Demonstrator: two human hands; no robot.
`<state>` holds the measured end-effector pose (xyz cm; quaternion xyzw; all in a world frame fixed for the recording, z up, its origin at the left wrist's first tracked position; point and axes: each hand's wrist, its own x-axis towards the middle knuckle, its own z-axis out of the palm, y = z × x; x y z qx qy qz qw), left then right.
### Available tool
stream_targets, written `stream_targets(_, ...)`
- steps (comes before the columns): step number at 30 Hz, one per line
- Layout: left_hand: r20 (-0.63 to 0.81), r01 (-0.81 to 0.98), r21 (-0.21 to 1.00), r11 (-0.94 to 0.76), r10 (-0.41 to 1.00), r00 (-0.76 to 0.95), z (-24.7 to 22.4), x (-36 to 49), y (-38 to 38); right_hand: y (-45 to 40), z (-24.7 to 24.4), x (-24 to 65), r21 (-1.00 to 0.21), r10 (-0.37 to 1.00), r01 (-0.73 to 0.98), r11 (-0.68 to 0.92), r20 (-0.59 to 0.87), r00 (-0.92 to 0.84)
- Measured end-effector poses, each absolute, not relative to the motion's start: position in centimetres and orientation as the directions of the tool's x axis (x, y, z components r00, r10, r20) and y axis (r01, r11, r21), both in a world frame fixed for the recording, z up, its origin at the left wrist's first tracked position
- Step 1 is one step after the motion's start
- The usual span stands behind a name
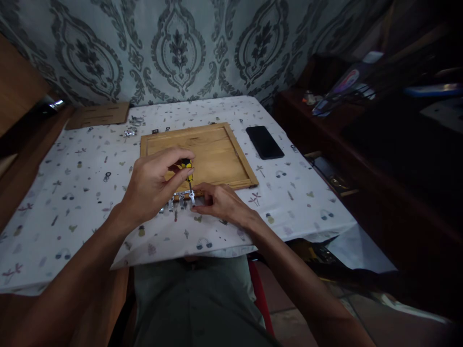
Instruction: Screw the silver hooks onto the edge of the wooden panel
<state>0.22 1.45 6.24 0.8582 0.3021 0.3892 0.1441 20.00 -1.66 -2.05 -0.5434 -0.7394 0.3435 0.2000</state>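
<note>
Table (92, 207) spans mid-frame; wooden panel (213, 156) lies at centre. Left hand (152, 180), left of centre, and right hand (226, 202), just below centre, both pinch: respectively a screwdriver (190, 176), tip down, and the rightmost metal fitting (192, 198) at the panel's near edge. Step judged: screwdriving; next turn wants the screwdriver upright.

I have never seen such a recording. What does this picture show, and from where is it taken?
There is no machine: these are a person's two bare hands, seen from a camera worn on the head, looking down. The left hand holds a yellow and black screwdriver, pointing down at metal parts along the near edge of a wooden panel. The right hand has its fingertips at their right end. On the patterned tablecloth also lie a black phone, brown cardboard and loose metal pieces.
</note>
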Motion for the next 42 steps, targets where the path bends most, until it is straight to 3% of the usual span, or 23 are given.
stream_targets(8,0.566,0.405,0.462,-0.789,0.614,0.551,6.6,0.3,1.5,-1.7,-2.0,20.0,-0.734,0.943,0.655,0.178,-0.063,-0.327)
stream_targets(20,0.69,0.436,0.282,-0.855,0.496,0.527,6.1,1.5,1.3,-1.7,-2.2,20.0,-0.728,0.94,0.657,0.196,-0.051,-0.337)
stream_targets(27,0.674,0.468,0.323,-0.823,0.547,0.497,6.4,1.4,1.3,-1.7,-2.3,20.0,-0.742,0.943,0.645,0.181,-0.055,-0.328)
stream_targets(37,0.579,0.421,0.377,-0.825,0.565,0.588,7.2,1.2,1.5,-1.6,-2.5,20.0,-0.735,0.945,0.652,0.186,-0.048,-0.324)
stream_targets(42,0.588,0.427,0.428,-0.797,0.604,0.538,7.0,0.9,1.5,-1.6,-2.3,20.0,-0.741,0.944,0.646,0.183,-0.051,-0.325)
